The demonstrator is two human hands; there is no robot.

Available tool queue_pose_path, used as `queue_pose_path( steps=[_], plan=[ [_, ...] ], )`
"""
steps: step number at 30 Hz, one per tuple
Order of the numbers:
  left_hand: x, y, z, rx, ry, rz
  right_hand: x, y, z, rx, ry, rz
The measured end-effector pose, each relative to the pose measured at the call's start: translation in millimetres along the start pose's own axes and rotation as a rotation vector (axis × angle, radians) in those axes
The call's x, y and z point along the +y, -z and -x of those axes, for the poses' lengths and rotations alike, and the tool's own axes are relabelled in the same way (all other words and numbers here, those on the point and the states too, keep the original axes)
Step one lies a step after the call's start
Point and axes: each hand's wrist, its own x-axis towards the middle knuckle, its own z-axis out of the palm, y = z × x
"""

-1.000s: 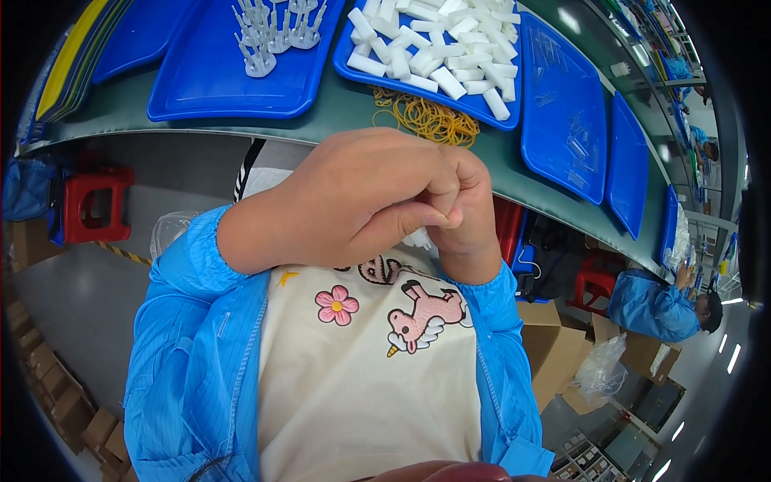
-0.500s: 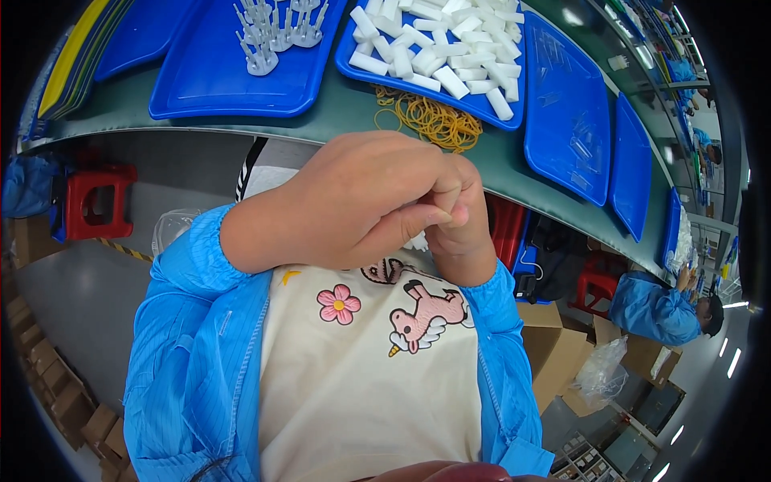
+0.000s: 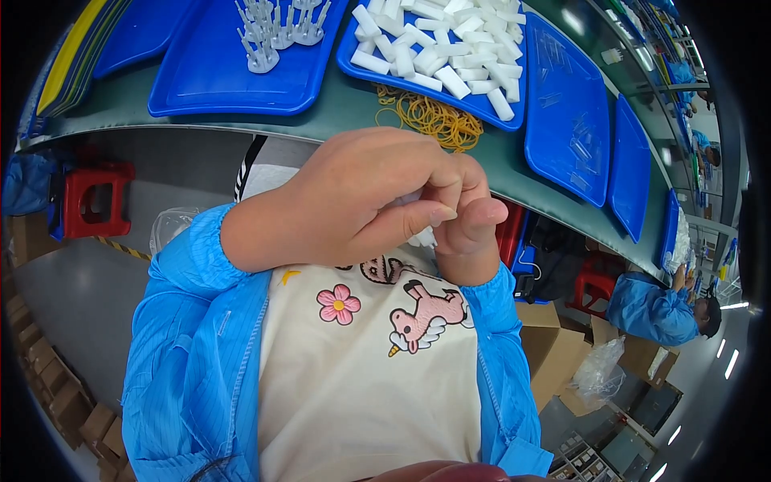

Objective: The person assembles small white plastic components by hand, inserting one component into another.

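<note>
Mostly hidden, a white piece (image 3: pixel 423 237) shows below the fingers (image 3: pixel 401 223) of the left hand (image 3: pixel 365 189).

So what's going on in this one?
A person has the left hand and right hand close together at chest height. Something white shows just below them, mostly hidden, so I can't tell what it is or which hand holds it. On the table beyond are white blocks and spiky parts in separate blue trays, with rubber bands lying loose.
</note>
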Motion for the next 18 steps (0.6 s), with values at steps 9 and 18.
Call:
queue_pose_path(
  steps=[9,18],
  plan=[
    [5.1,-2.0,-3.2,0.043,-0.02,-0.02,-2.6,-7.4,0.5,0.08,-0.027,0.065],
    [6.9,-2.3,-2.9,0.052,-0.011,-0.002,-2.7,-9.0,-0.2,0.095,-0.029,0.091]
  ],
)
